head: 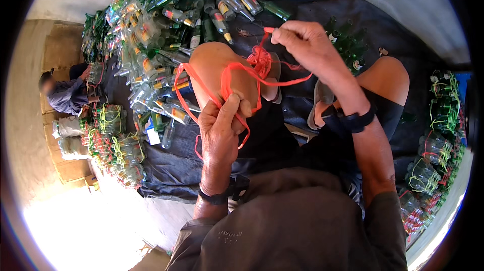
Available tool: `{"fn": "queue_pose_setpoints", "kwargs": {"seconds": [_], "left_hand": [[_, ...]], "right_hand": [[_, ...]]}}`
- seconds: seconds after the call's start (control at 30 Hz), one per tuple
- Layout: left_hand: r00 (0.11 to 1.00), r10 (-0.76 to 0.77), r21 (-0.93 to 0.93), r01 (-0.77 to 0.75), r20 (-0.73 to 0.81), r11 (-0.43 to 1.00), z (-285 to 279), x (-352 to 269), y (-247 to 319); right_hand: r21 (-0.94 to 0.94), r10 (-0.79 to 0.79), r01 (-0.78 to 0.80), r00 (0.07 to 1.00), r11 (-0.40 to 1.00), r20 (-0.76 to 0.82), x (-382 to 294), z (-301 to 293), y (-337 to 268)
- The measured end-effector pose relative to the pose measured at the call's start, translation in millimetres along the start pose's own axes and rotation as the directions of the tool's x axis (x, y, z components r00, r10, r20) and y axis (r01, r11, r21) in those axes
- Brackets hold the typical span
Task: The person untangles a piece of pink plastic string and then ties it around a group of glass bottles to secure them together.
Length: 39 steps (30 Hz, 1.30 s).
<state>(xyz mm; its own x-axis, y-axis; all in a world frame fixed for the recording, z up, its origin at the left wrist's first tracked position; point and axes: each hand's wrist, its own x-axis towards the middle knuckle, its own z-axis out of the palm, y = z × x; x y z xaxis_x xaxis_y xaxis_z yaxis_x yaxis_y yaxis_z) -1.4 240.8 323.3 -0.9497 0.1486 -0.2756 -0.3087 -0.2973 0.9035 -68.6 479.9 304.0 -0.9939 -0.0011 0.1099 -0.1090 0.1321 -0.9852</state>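
My left hand [223,123] is closed around several loops of red plastic twine [226,76] above my left knee. Raised to the upper right of it, my right hand [304,40] pinches a strand of the same twine between thumb and fingers. A loose tangle of the red twine [261,61] lies by my left foot, between my knees. Several green glass bottles [346,40] stand upright in a group beyond my right knee, partly hidden by my right forearm.
A large heap of loose glass bottles [151,36] lies at the left. Tied bottle bundles [128,148] are stacked left, more bundles [423,174] right. A black sheet [170,176] covers the floor. Another person [68,93] sits at the far left, hands on a bottle bundle [95,73].
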Motion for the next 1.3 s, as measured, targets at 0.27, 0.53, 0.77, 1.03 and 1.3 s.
{"fn": "queue_pose_setpoints", "kwargs": {"seconds": [0.27, 0.53, 0.77, 1.03, 1.3], "left_hand": [[0.992, -0.124, -0.059, 0.124, 0.003, 0.991, 5, 3, -12], [0.974, -0.222, -0.090, 0.226, 0.047, 0.970, -2, 3, -14], [0.982, -0.188, -0.037, 0.188, -0.017, 0.982, -16, -7, -15], [0.982, -0.185, 0.025, 0.186, -0.039, 0.982, -12, -7, -12], [0.977, -0.200, -0.009, 0.200, -0.074, 0.980, -21, -12, -9]], "right_hand": [[-0.057, -0.195, 0.202, 0.974, 0.978, 0.114, -65, 52, -31], [-0.283, -0.169, 0.238, 0.954, 0.929, 0.248, -121, 66, -10], [-0.221, 0.155, -0.119, 0.976, 0.968, 0.151, -77, 18, 8], [-0.376, 0.205, -0.190, 0.979, 0.907, 0.000, -23, 74, 157], [-0.035, 0.499, -0.499, 0.855, 0.866, 0.145, -17, 62, 174]]}}
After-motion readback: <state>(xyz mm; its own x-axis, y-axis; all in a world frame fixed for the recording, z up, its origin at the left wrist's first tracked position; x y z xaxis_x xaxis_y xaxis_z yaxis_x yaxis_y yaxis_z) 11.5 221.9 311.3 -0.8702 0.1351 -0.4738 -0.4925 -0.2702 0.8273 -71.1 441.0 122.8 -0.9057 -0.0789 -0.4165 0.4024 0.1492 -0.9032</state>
